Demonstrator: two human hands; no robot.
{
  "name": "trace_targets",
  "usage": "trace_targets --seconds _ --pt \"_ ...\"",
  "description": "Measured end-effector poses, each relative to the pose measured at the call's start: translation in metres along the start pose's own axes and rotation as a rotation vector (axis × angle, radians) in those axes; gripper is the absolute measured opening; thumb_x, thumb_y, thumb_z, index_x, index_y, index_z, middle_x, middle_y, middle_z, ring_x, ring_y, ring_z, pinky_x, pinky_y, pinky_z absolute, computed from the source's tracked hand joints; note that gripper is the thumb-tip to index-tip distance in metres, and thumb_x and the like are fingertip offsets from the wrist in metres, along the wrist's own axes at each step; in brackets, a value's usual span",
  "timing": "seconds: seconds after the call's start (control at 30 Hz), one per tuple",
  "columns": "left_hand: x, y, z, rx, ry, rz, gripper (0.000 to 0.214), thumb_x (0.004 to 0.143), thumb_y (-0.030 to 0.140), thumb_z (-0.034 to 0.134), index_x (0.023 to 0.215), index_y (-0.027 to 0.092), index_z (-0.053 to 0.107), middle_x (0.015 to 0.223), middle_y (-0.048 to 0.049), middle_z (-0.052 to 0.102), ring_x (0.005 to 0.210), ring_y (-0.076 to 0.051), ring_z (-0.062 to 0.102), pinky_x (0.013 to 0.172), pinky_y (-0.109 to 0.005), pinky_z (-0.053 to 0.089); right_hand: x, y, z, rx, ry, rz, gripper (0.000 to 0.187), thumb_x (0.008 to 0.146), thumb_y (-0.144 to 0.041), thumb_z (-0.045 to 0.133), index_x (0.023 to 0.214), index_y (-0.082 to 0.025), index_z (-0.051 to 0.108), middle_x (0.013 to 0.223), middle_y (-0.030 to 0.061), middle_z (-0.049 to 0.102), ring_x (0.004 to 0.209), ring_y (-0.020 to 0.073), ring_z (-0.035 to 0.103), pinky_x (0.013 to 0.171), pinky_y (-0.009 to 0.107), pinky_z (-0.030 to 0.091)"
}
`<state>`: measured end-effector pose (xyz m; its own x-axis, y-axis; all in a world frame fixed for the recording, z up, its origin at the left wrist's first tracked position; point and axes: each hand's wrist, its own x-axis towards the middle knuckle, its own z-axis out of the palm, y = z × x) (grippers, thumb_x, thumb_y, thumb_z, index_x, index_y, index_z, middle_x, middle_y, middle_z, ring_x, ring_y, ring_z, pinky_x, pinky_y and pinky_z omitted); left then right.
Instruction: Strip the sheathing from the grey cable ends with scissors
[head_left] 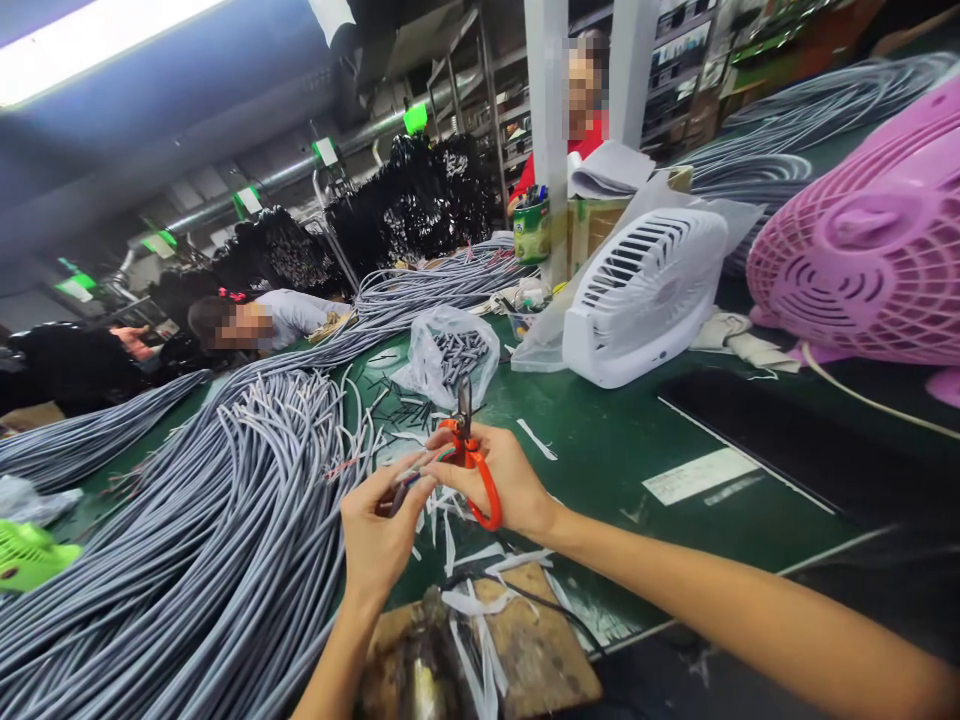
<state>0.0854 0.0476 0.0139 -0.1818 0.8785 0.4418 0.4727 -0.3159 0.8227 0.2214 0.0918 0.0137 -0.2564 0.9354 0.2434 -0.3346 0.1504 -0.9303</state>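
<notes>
My left hand [382, 525] pinches the end of a grey cable [405, 490], its thumb and fingers closed around it. Thin coloured wires [444, 455] stick out of that end towards my right hand [506, 475]. Orange-handled scissors [484, 490] sit in my right hand, blades pointing up and away. Its fingertips meet the wires close to my left fingertips. To the left lies a large bundle of grey cables [247, 520] with stripped ends. Beyond the scissors is a clear plastic bag [420, 350] of short dark grey pieces.
White strips [448, 540] litter the green table [592, 440]. Nearest me, a wooden board [540, 640] carries a metal device. A white fan [645, 300] and pink fan [862, 250] stand at right, near a black mat [795, 440]. Two people sit across the table.
</notes>
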Motion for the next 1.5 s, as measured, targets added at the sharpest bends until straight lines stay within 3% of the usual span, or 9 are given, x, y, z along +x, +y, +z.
trace_targets --seconds 0.2,0.33,0.47,0.63,0.8,1.0,1.23,1.3,1.5 --pt "-0.001 -0.002 0.001 0.127 0.103 0.079 0.021 0.076 0.032 0.059 0.066 0.016 0.070 0.054 0.0006 0.056 0.047 -0.009 0.047 0.039 -0.017 0.034 -0.001 0.008 0.003 -0.041 0.001 -0.014 0.029 0.057 -0.033 0.072 0.078 -0.015 0.062 0.069 0.0026 0.067 0.067 0.0171 0.065 0.067 0.029 0.051" --pt "-0.002 0.000 0.004 0.095 0.153 -0.008 0.025 0.076 0.036 0.058 0.061 0.016 0.063 0.042 0.0035 0.051 0.037 -0.008 0.044 0.037 -0.018 0.033 0.000 0.009 0.005 -0.040 0.038 0.042 0.027 0.056 -0.031 0.072 0.075 -0.015 0.062 0.062 0.0007 0.065 0.059 0.0158 0.064 0.059 0.027 0.051" --pt "0.001 0.001 0.003 -0.113 0.175 -0.146 0.028 0.074 0.043 0.057 0.064 0.016 0.057 0.038 0.0056 0.050 0.028 -0.006 0.037 0.029 -0.017 0.028 0.001 0.007 0.005 -0.014 0.016 0.143 0.029 0.052 -0.031 0.074 0.073 -0.015 0.060 0.052 -0.0033 0.059 0.046 0.0129 0.059 0.046 0.023 0.047" --pt "0.005 0.003 0.001 -0.334 0.104 -0.234 0.031 0.068 0.045 0.063 0.063 0.015 0.056 0.042 0.0060 0.050 0.030 -0.005 0.038 0.028 -0.015 0.029 0.003 0.008 0.002 -0.044 -0.005 0.084 0.028 0.054 -0.031 0.074 0.071 -0.015 0.060 0.055 -0.0029 0.060 0.051 0.0124 0.060 0.048 0.021 0.046" --pt "0.005 0.003 0.005 -0.306 0.047 -0.278 0.030 0.058 0.040 0.071 0.066 0.013 0.060 0.048 0.0026 0.056 0.040 -0.010 0.052 0.031 -0.017 0.037 0.001 0.006 0.001 -0.084 -0.027 -0.025 0.032 0.054 -0.034 0.075 0.076 -0.015 0.062 0.071 0.0025 0.068 0.064 0.0155 0.063 0.062 0.025 0.050" --pt "0.003 0.000 0.010 -0.284 -0.004 -0.307 0.037 0.066 0.051 0.063 0.071 0.016 0.053 0.054 0.0044 0.054 0.037 -0.008 0.049 0.029 -0.017 0.035 -0.001 0.005 0.000 -0.209 0.004 -0.021 0.026 0.059 -0.033 0.071 0.076 -0.014 0.065 0.070 0.0047 0.068 0.064 0.0173 0.063 0.061 0.027 0.049" --pt "0.012 0.007 -0.014 -0.413 -0.360 -0.397 0.035 0.069 0.047 0.065 0.076 0.016 0.051 0.058 0.0050 0.052 0.039 -0.003 0.043 0.035 -0.014 0.030 0.008 0.006 -0.003 -0.026 0.020 0.089 0.033 0.047 -0.034 0.078 0.067 -0.014 0.061 0.058 -0.0019 0.060 0.053 0.0120 0.057 0.055 0.024 0.047" --pt "0.013 0.008 -0.017 -0.453 -0.317 -0.407 0.038 0.066 0.049 0.066 0.074 0.016 0.050 0.054 0.0057 0.051 0.036 -0.002 0.040 0.034 -0.013 0.027 0.008 0.004 -0.003 0.027 0.013 0.117 0.035 0.044 -0.035 0.079 0.065 -0.015 0.058 0.054 -0.0041 0.056 0.048 0.0103 0.054 0.052 0.023 0.046" --pt "0.013 0.002 -0.007 -0.397 0.048 -0.380 0.045 0.063 0.059 0.062 0.068 0.018 0.044 0.047 0.0054 0.054 0.026 -0.004 0.039 0.026 -0.014 0.023 0.001 0.001 0.002 -0.044 -0.013 0.035 0.028 0.047 -0.028 0.078 0.060 -0.014 0.058 0.055 -0.0047 0.055 0.050 0.0073 0.049 0.048 0.018 0.039"
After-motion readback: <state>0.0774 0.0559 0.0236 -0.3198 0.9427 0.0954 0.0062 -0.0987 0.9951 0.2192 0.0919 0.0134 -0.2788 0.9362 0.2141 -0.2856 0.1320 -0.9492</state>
